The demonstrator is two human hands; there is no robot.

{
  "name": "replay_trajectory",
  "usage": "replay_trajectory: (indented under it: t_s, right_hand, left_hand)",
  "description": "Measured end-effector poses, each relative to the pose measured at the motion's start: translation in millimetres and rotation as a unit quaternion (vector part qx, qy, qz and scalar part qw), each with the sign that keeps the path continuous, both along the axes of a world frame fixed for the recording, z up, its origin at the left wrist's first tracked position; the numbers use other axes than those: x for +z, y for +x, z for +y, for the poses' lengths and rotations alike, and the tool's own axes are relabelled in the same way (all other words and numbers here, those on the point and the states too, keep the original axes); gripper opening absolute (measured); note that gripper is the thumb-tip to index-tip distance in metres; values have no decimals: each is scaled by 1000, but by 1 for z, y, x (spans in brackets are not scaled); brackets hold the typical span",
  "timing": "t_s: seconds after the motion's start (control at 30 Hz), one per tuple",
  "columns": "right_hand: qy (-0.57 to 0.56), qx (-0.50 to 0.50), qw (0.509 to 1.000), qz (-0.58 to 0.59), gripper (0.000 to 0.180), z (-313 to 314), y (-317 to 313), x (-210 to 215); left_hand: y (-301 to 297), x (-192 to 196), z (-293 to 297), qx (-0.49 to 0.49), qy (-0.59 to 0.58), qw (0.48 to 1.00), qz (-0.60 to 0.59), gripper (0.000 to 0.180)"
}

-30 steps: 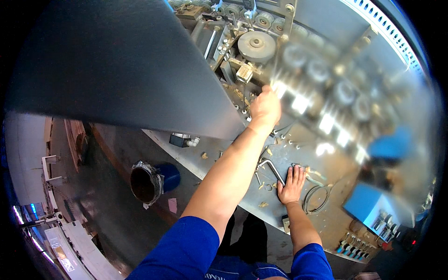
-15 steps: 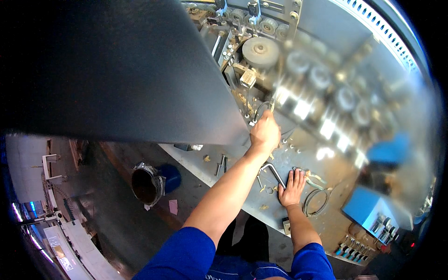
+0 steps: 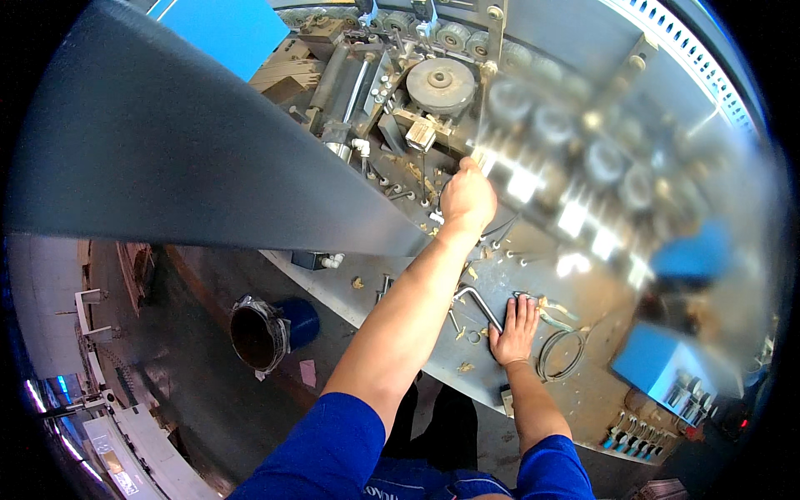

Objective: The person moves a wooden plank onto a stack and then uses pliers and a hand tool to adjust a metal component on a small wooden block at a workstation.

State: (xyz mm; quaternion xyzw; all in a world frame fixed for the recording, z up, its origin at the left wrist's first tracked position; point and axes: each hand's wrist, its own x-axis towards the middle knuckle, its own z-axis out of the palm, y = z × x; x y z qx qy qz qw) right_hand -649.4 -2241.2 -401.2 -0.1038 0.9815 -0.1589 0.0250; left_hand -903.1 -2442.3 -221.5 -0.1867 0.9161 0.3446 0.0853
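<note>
My left hand [image 3: 468, 198] reaches far into the machine with its fingers closed near a metal edge. What they grip is hidden or too small to make out. Just beyond it are a small block [image 3: 420, 135] on a thin stem and a large grey round wheel [image 3: 441, 85]. My right hand [image 3: 515, 333] lies flat on the metal machine bed [image 3: 429, 354], fingers stretched out and holding nothing. Beside its thumb is a bent L-shaped metal bar [image 3: 482, 307], like a hex key. A tool with green handles [image 3: 557, 312] lies at its fingertips.
A wide dark panel [image 3: 208, 167] hangs at the left. Right of my right hand sits a coiled cable [image 3: 562, 357]; past it stands a blue box [image 3: 654, 362]. Bolts and yellowish scraps litter the bed. On the floor is a dark-blue bucket [image 3: 302, 323]. Rollers line the back.
My left hand has moved a little farther into the machine. My right hand stays flat beside the bent bar. The view has shifted, and the dark panel covers less of it.
</note>
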Motion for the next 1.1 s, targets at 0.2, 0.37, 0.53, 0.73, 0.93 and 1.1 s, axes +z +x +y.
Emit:
replay_trajectory:
  t_s: [0.2, 0.37, 0.53, 0.73, 0.93, 1.1]
  right_hand:
    - [2, -3, 1000, -6, 80, 0, 0, 0]
    - [4, -1, 1000, 11, 80, -1, -1, 1]
    - [1, 2, 1000, 12, 79, -2, -1, 2]
    - [3, 7, 1000, 21, 78, -2, -1, 1]
    - [6, 7, 1000, 0, 79, 0, 0, 0]
    - [6, 7, 1000, 3, 79, 0, 0, 0]
  left_hand:
    - [-1, 3, -5, -5, -36, 999, 8, 22]
    - [2, 6, -15, -31, -62, 997, -23, 21]
    - [11, -7, -13, -27, -81, 996, 3, 21]
    - [50, -13, -14, -12, -53, 998, 38, 17]
    - [17, -5, -7, 13, -26, 996, 81, 19]
    - [-4, -3, -9, 9, -13, 999, 41, 22]
